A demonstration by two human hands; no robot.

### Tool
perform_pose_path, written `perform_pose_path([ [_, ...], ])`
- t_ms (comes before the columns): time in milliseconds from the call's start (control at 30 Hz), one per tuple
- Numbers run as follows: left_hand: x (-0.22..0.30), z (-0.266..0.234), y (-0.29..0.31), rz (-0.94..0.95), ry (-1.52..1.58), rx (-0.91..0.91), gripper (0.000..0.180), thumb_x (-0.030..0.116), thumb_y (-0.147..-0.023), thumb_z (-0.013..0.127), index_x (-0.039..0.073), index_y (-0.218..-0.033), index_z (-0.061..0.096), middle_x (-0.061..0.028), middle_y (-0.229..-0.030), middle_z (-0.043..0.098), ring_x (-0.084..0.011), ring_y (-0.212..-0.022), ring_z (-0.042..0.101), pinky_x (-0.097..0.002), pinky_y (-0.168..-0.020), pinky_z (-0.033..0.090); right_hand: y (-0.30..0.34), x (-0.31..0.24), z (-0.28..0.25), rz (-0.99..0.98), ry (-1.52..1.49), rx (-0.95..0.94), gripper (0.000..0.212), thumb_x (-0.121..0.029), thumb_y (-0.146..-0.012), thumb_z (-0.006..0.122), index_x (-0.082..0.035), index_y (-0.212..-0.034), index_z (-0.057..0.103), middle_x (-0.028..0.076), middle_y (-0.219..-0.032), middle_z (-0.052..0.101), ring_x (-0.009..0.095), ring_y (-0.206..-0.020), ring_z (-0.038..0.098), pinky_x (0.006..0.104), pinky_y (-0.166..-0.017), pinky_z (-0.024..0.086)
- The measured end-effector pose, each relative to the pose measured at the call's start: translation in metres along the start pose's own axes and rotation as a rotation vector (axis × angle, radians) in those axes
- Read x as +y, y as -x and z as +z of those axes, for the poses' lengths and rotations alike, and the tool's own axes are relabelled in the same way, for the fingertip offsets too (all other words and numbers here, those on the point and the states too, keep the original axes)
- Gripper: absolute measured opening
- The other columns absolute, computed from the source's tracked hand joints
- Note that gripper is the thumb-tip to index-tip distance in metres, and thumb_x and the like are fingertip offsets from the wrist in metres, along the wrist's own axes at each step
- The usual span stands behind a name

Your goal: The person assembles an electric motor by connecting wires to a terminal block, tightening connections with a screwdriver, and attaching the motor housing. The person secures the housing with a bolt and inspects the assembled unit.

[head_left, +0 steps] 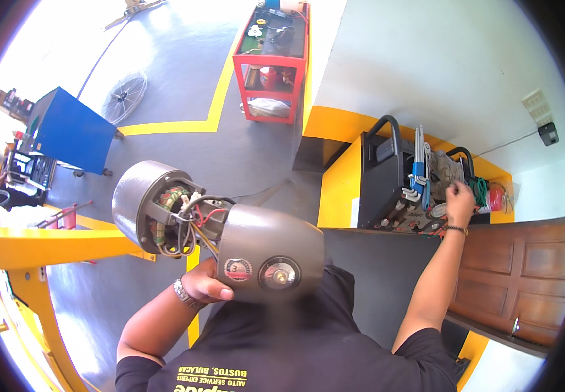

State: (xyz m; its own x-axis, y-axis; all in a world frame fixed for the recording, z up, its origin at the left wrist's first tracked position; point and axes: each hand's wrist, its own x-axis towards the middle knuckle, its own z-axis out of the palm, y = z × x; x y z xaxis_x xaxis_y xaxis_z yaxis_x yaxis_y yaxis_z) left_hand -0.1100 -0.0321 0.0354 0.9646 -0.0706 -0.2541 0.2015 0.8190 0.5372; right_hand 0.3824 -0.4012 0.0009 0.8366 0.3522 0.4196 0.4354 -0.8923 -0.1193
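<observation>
My left hand (205, 282) grips the lower left of a grey fan body (263, 242), its thumb along the casing. A round dial sits on this casing. Bare wires and copper motor windings (176, 201) show between it and a rounded grey motor cover (142, 196). Out to the right, my right hand (460, 204) is over the top of a black and yellow machine (387, 176), fingers curled; what they hold, if anything, is too small to tell. Beside it lie a grey rag (448, 168), hex keys in a blue holder (417, 181) and a coil of green cord (480, 191).
A red tool cart (270, 60) stands ahead, with parts on its shelves. At left are a blue cabinet (73, 127), a wire fan guard (124, 98) on the floor and a yellow lift arm (53, 248). A wooden door (517, 281) is at right. Another person sits far left.
</observation>
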Motion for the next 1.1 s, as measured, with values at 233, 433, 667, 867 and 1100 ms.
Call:
perform_pose_path([
  [233,0.001,0.001,-0.003,0.003,-0.016,-0.031,0.095,0.017,-0.068,0.084,-0.002,-0.149,0.037,-0.0174,-0.146,0.049,-0.0313,-0.137,0.047,-0.0447,-0.114,0.036,0.089,-0.192,-0.141,-0.405,-0.799,0.042,0.024,-0.006,-0.087,0.064,0.001,-0.109,0.067,0.013,-0.094,0.069,0.021,-0.079,0.067,0.0288,-0.07,0.054],
  [433,0.0,0.002,-0.004,-0.027,0.022,-0.058,0.09,0.015,-0.067,0.081,-0.002,-0.146,0.041,-0.0171,-0.144,0.052,-0.0302,-0.135,0.049,-0.0438,-0.114,0.037,0.13,-0.291,-0.15,-0.871,-1.165,-0.328,0.034,0.001,-0.072,0.077,-0.002,-0.104,0.066,0.009,-0.092,0.066,0.023,-0.076,0.067,0.0322,-0.059,0.052],
  [667,0.003,0.006,-0.005,-0.029,0.018,-0.035,0.089,0.015,-0.065,0.083,-0.001,-0.143,0.044,-0.0156,-0.14,0.055,-0.0281,-0.132,0.051,-0.0427,-0.113,0.037,0.135,-0.314,-0.151,-0.921,-1.108,-0.3,0.032,0.0,-0.07,0.078,-0.003,-0.1,0.066,0.007,-0.089,0.064,0.022,-0.072,0.064,0.031,-0.058,0.05],
  [867,0.004,0.004,-0.006,-0.046,0.018,-0.057,0.09,0.018,-0.065,0.083,0.0,-0.144,0.044,-0.0151,-0.141,0.053,-0.0272,-0.133,0.05,-0.0423,-0.114,0.037,0.132,-0.319,-0.154,-0.934,-0.999,-0.317,0.033,-0.001,-0.069,0.079,-0.005,-0.099,0.067,0.006,-0.09,0.058,0.022,-0.072,0.059,0.0334,-0.064,0.048],
  [1100,0.007,0.004,-0.005,-0.073,0.01,-0.074,0.091,0.021,-0.067,0.082,-0.001,-0.145,0.041,-0.0153,-0.143,0.052,-0.0269,-0.133,0.049,-0.0427,-0.114,0.037,0.136,-0.317,-0.151,-0.827,-1.055,-0.379,0.035,-0.001,-0.068,0.081,-0.01,-0.099,0.069,0.006,-0.097,0.056,0.02,-0.079,0.055,0.0354,-0.074,0.042],
])
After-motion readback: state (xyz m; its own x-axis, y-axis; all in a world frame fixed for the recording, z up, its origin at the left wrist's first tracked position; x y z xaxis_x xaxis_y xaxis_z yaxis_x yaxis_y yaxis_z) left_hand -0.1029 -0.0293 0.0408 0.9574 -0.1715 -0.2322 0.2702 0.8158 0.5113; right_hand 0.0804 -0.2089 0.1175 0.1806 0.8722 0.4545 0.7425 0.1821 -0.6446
